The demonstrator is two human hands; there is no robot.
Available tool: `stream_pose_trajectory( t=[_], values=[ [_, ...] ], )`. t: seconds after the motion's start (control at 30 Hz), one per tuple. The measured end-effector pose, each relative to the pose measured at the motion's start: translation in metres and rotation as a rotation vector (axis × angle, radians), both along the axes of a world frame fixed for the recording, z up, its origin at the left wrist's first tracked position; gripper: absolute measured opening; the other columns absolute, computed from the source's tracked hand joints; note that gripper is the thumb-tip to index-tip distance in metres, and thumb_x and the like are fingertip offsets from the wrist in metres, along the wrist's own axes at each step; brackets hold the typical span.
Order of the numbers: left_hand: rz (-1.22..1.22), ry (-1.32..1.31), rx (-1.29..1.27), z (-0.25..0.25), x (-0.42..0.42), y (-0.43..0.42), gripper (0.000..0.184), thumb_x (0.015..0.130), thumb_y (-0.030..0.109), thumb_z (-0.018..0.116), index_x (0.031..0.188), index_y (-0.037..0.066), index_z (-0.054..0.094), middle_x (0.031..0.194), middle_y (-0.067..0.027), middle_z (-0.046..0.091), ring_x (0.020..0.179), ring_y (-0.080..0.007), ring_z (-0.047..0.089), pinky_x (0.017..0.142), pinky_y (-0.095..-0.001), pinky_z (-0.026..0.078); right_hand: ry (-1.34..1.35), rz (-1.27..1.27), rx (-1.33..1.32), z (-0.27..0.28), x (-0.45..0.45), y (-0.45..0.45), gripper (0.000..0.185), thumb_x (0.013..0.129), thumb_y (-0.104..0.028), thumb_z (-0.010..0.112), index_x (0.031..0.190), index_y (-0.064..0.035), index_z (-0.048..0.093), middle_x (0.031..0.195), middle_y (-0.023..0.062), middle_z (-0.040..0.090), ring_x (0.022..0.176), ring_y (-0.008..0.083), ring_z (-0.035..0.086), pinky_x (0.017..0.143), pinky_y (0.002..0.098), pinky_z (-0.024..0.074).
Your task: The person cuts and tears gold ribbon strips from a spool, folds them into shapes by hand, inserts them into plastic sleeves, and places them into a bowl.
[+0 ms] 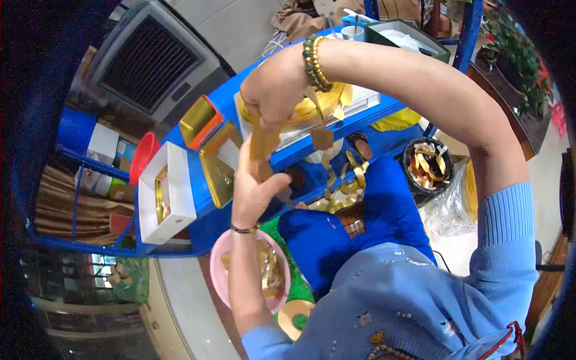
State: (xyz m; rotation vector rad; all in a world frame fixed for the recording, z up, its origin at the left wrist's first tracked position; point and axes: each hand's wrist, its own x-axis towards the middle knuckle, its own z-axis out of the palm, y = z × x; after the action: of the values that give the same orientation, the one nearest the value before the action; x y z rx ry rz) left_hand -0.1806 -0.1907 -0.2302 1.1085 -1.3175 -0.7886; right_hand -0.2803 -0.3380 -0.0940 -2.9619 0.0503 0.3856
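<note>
My right hand (273, 90), wearing green and gold bead bracelets, is closed with the fingers bent down over a yellow-gold strip (262, 144) above the blue table. Just below it, my left hand (255, 189), with a dark bracelet, is upright against the lower part of the same strip. Its thumb points out to the side, and its fingers are partly hidden behind the strip. Beneath my right hand lies a pile of yellow-gold ribbon (336, 99) on a white box or block (363, 102). Loose gold ribbon (357, 177) hangs down from the table's front edge.
On the blue table (207, 207) stand a gold-and-orange box (201, 123), a gold tray (219, 165) and a white box (174, 204). A pink basin (219, 270) with gold scraps is below. A black bin (414, 147) holds more scraps. A cup (353, 33) stands at the back.
</note>
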Motion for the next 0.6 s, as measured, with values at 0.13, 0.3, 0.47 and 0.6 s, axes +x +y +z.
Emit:
stream_pose_trajectory(
  t=[0.13, 0.3, 0.47, 0.6],
  values=[
    [0.278, -0.132, -0.01, -0.023, -0.003, -0.002, 0.081, 0.065, 0.014, 0.079, 0.128, -0.002, 0.031, 0.122, -0.0113, 0.045, 0.11, -0.0205, 0.046, 0.095, -0.0331, 0.036, 0.012, -0.004, 0.319, 0.008, -0.003, 0.0, 0.027, 0.077, -0.031, 0.059, 0.071, -0.0046, 0.063, 0.054, -0.0015, 0.054, 0.049, 0.0099, 0.05, 0.045, 0.0259, 0.0383],
    [0.522, -0.3, -0.145, -0.088, 0.007, -0.006, 0.075, 0.068, 0.007, 0.073, 0.13, -0.002, 0.03, 0.125, -0.0141, 0.045, 0.114, -0.0244, 0.044, 0.099, -0.0352, 0.031, -0.019, 0.087, 0.834, 0.026, -0.019, -0.014, 0.023, 0.083, -0.02, 0.054, 0.069, -0.0033, 0.062, 0.057, 0.0011, 0.058, 0.044, 0.0074, 0.049, 0.041, 0.0216, 0.0375],
    [0.693, -0.092, -0.151, -0.162, 0.005, -0.019, 0.078, 0.065, 0.009, 0.075, 0.129, -0.004, 0.031, 0.121, -0.0165, 0.046, 0.113, -0.0251, 0.045, 0.097, -0.034, 0.033, -0.333, 0.116, 1.017, 0.043, -0.047, -0.015, 0.027, 0.087, -0.021, 0.052, 0.071, -0.0018, 0.063, 0.057, 0.0031, 0.059, 0.036, 0.0039, 0.045, 0.032, 0.0176, 0.0332],
    [0.719, -0.135, -0.01, -0.225, 0.016, -0.033, 0.076, 0.067, 0.009, 0.074, 0.129, -0.002, 0.031, 0.122, -0.0144, 0.045, 0.11, -0.0246, 0.046, 0.096, -0.034, 0.034, -0.418, 0.308, 1.127, 0.059, -0.058, -0.029, 0.028, 0.089, -0.02, 0.049, 0.08, 0.0034, 0.061, 0.055, 0.0103, 0.059, 0.033, 0.0061, 0.045, 0.03, 0.019, 0.0334]
  ],
)
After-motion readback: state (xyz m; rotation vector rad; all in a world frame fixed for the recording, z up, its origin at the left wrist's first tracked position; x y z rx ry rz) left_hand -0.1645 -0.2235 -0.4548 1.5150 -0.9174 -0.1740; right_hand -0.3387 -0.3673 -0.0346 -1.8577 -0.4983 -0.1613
